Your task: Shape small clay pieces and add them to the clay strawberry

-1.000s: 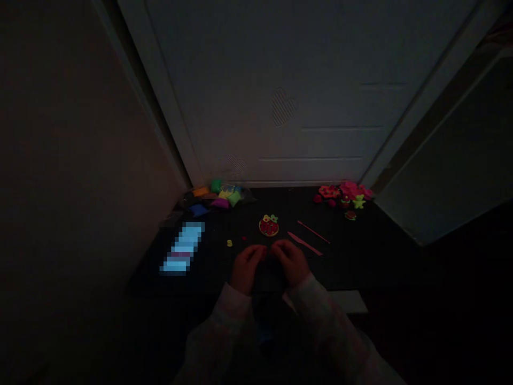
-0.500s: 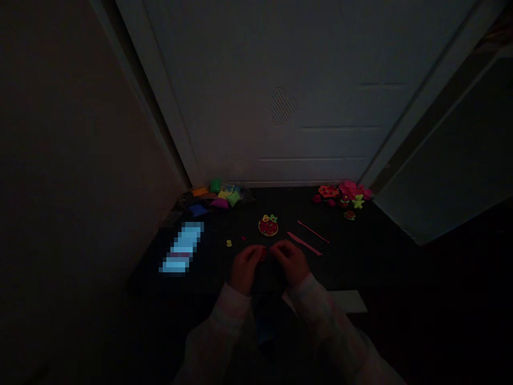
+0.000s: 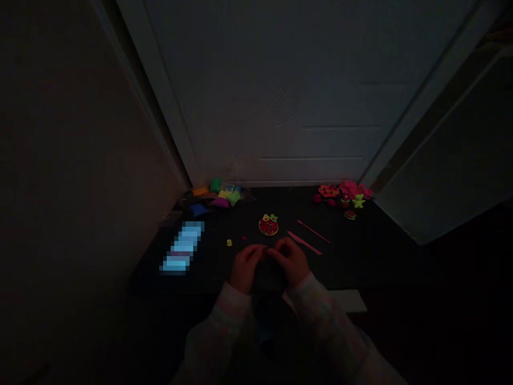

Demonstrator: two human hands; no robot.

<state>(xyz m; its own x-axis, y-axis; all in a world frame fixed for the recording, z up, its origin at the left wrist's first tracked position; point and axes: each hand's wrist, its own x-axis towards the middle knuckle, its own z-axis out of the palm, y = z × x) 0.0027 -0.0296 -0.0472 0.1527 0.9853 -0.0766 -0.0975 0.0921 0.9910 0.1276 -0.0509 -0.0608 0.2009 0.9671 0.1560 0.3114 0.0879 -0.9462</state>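
I held my left hand (image 3: 245, 266) and right hand (image 3: 292, 262) together over the near part of the dark tabletop (image 3: 368, 256), fingertips meeting. Each grip was closed in a pinch; it was too dark to tell what, if anything, was between the fingers, or which way it pointed. Just beyond my fingertips lay the round red piece (image 3: 268, 227), its yellow and green bits at the far edge; being round, it showed no clear long axis. Near my right hand lay the pink knife (image 3: 304, 243), its long axis slanting from near right to far left, pointed end far left. A thin pink stick (image 3: 313, 231) slanted likewise beyond it. A small yellow piece (image 3: 229, 243) sat to the left.
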